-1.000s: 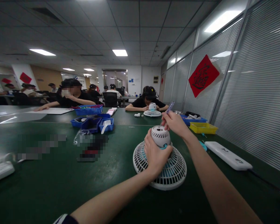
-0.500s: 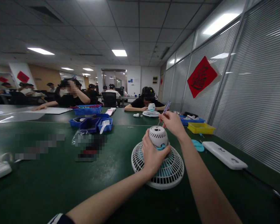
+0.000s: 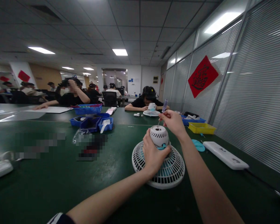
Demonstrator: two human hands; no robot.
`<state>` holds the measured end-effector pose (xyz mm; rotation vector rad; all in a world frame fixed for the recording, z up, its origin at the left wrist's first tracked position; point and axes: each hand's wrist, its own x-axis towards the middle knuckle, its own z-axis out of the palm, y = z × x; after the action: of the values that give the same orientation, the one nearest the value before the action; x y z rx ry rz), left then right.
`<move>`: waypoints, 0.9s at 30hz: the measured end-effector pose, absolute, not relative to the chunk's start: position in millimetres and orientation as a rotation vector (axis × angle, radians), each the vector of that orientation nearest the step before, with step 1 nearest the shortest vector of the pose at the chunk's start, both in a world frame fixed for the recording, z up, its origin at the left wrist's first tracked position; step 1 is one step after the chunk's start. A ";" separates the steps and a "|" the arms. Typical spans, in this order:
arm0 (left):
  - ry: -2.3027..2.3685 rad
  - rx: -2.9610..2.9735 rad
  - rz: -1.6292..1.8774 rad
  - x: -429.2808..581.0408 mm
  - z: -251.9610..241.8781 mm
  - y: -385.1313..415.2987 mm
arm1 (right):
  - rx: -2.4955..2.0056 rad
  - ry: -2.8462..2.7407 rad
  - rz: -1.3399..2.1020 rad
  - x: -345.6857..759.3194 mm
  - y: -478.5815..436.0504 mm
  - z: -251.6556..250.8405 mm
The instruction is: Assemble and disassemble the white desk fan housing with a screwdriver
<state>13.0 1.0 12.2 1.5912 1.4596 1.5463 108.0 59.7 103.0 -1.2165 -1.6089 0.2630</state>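
A white fan (image 3: pixel 175 166) rests grille-down on the green table, its rounded motor housing pointing up. My left hand (image 3: pixel 154 155) is wrapped around the left and near side of that housing (image 3: pixel 159 134), with the thumb by a light-blue part. In my right hand (image 3: pixel 172 122) is a screwdriver (image 3: pixel 164 105) with a clear purplish handle, held between thumb and fingers. Its thin shaft points down to the top of the housing, where dark openings show. Whether the tip sits in a screw is too small to tell.
Blue bins (image 3: pixel 91 123) stand left of centre, near a clear plastic bag (image 3: pixel 81 136). To the right lie a yellow tray (image 3: pixel 202 128), a light-blue disc (image 3: pixel 198 145) and a long white device (image 3: pixel 225 155) with a cable. Across the table a person (image 3: pixel 144 101) leans behind another fan (image 3: pixel 151 112).
The screwdriver stands more upright, its handle having swung a little to the left. My right-hand fingers have shifted slightly around it. My left hand keeps its hold on the housing.
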 end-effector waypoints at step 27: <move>1.446 1.569 1.506 13.2 16.6 1.4 | -1.187 -1.641 0.343 108.0 58.2 103.9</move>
<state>13.2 1.4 16.6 1.5694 1.4462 1.5063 108.0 58.2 103.9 -1.1866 -1.6407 0.3433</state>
